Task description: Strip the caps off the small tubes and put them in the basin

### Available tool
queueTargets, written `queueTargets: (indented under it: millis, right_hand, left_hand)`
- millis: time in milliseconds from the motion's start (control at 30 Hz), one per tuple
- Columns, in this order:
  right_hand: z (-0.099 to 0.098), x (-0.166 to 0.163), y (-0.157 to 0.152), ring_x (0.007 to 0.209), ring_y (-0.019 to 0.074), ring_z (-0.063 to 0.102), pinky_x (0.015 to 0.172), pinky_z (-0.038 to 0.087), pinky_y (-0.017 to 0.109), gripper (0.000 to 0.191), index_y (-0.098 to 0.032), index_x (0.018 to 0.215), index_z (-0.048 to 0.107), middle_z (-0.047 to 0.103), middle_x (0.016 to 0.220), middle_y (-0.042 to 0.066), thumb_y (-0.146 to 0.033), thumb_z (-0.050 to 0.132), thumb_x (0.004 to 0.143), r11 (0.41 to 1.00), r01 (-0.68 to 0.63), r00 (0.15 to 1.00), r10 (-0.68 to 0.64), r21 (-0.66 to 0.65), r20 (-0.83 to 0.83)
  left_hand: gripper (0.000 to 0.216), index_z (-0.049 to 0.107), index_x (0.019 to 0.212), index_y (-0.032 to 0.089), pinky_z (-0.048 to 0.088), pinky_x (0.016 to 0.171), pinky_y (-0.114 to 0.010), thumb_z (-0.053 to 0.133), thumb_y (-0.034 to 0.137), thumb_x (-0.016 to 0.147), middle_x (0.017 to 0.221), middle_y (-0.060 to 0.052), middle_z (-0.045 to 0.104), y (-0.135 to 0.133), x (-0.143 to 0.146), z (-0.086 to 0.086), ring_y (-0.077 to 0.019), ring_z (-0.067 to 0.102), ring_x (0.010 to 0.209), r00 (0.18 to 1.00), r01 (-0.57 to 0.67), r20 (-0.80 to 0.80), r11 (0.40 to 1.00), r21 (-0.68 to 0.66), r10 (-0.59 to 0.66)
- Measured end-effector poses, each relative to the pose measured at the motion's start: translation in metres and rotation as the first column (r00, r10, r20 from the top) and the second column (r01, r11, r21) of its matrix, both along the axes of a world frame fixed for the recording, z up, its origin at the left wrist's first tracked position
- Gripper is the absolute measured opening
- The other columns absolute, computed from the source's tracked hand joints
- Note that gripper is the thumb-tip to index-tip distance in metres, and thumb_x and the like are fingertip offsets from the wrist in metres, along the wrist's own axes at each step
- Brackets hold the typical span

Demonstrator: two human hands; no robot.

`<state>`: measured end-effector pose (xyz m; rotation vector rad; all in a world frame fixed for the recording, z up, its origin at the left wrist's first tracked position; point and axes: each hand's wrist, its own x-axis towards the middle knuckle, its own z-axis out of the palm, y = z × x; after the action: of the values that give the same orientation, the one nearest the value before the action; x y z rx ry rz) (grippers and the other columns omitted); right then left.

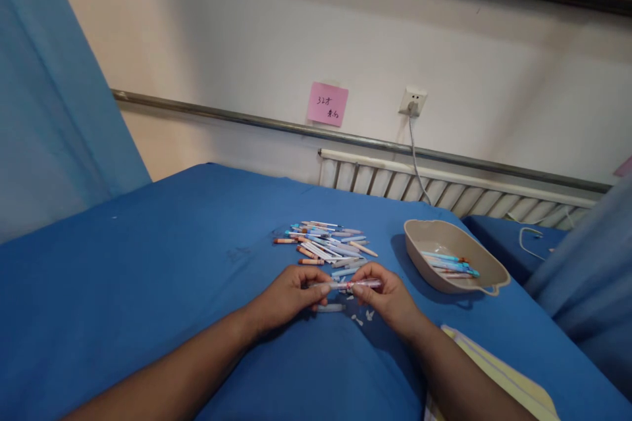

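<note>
Between both hands I hold a slim pen (342, 285), lying level, with a pale left part and a pinkish right part. My left hand (302, 289) pinches its left end with thumb and fingers. My right hand (384, 292) is closed on the right end. Just beyond them lies a loose pile of pens and pen parts (326, 242), in orange, white, grey and light blue. Below the hands are a pale pen barrel (330, 308) and several small white pieces (369, 316). Whether the held pen is in one piece or two, I cannot tell.
A beige plastic basin (486, 263) stands to the right with several blue and brown pens inside. Blue cloth (162, 263) covers the work surface. A yellow striped cloth (503, 371) lies near my right forearm. Behind are a radiator (385, 179) and a plugged-in cable (415, 151).
</note>
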<state>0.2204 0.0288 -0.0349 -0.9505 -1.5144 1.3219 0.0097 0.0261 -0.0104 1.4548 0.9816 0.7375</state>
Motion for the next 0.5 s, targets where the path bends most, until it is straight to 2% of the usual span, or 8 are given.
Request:
queueTargets:
  millis: [200,367,500]
  right_hand:
    - [0.0011,-0.0003,0.0001,0.050,0.0097,0.049,0.049,0.035,0.021,0.025,-0.017,0.078,0.062,0.057,0.054,-0.004,-0.040,0.071,0.071,0.997,0.070,0.996,-0.071,0.016,0.048]
    - [0.0024,0.0001,0.0002,0.050,0.0105,0.051,0.050,0.038,0.021,0.026,-0.017,0.076,0.062,0.058,0.054,-0.003,-0.040,0.071,0.070,0.996,0.086,0.996,-0.086,-0.019,0.017]
    - [0.0046,0.0030,-0.0012,0.055,0.0127,0.054,0.052,0.039,0.023,0.021,-0.017,0.076,0.065,0.063,0.061,0.000,-0.038,0.069,0.073,0.992,0.070,0.978,-0.089,0.107,0.187]
  left_hand:
    - [0.022,0.069,0.089,0.014,0.037,0.055,-0.020,0.062,0.030,0.076,0.068,0.001,0.061,-0.0007,0.0000,0.0067,-0.0097,0.050,0.059,0.997,0.010,-0.080,0.997,0.075,-0.004]
    - [0.023,0.070,0.089,0.013,0.039,0.059,-0.021,0.063,0.028,0.074,0.076,-0.002,0.064,-0.0004,0.0015,0.0057,-0.0118,0.052,0.066,0.997,-0.032,-0.068,0.993,0.113,0.039]
    - [0.022,0.069,0.089,0.013,0.040,0.059,-0.022,0.063,0.029,0.074,0.073,-0.001,0.063,-0.0011,0.0011,0.0055,-0.0116,0.053,0.064,0.998,-0.022,-0.051,0.996,0.085,0.026]
